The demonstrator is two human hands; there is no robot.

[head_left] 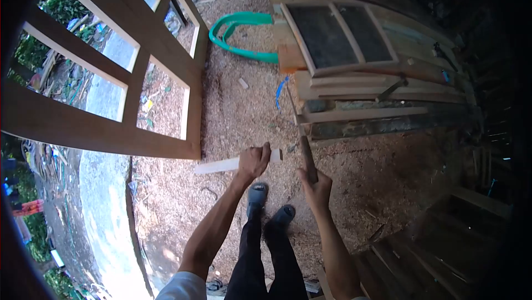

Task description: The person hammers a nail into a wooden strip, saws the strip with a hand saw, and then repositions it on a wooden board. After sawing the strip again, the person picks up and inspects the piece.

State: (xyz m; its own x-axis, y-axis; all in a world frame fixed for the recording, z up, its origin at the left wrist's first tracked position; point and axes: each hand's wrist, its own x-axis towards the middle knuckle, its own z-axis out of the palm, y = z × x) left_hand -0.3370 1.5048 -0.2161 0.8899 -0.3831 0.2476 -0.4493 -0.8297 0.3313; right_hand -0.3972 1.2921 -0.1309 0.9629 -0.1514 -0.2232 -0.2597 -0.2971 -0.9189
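Observation:
My left hand [255, 161] is closed around a pale wooden strip [221, 165], which sticks out to both sides of the fist above the shavings. In my right hand [318, 189] is a long, narrow tool [306, 159] with a brown handle-like lower part. Its thin upper end points away from me toward the workbench, and its exact kind cannot be made out. The strip and the tool are apart, with a small gap between them.
A large wooden frame with openings [166, 144] stands at left. At right, a low workbench [366, 128] bears boards, a two-panel framed piece [349, 39] and a hammer-like tool [391, 89]. A green hose [244, 54] curls beside it. Wood shavings cover the ground around my feet.

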